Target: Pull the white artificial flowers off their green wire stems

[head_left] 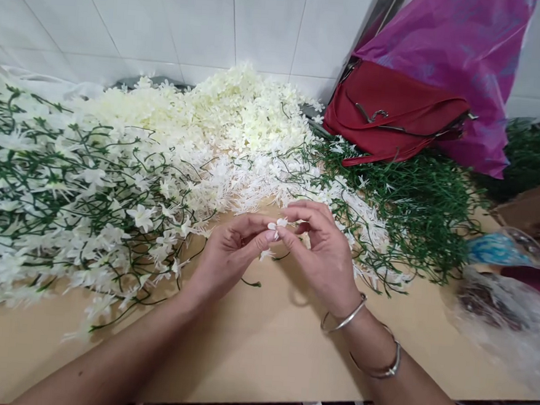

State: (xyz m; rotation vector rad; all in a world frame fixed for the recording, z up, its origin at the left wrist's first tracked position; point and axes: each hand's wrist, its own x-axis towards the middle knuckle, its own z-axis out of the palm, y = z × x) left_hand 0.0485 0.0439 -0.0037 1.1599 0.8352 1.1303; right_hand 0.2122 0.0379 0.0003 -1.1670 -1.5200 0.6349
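Above the table's middle, a small white artificial flower (278, 225) is pinched between the fingertips of both my hands. My left hand (229, 252) is closed, its thumb and forefinger against the flower's left side. On the other side my right hand (324, 255), with bangles on its wrist, closes thumb and fingers on the same flower. Another white blossom (266, 254) shows just below the fingertips, and a short green stem end (251, 282) sticks out under my left hand. How these join the held flower is hidden by my fingers.
White flowers on green stems (89, 202) heap the left side. Loose cream blossoms (249, 108) pile against the tiled wall (194, 18). Green stems (417, 206) lie at right, below a red handbag (391, 112) and a purple bag (469, 56). A clear plastic bag (506, 318) sits far right.
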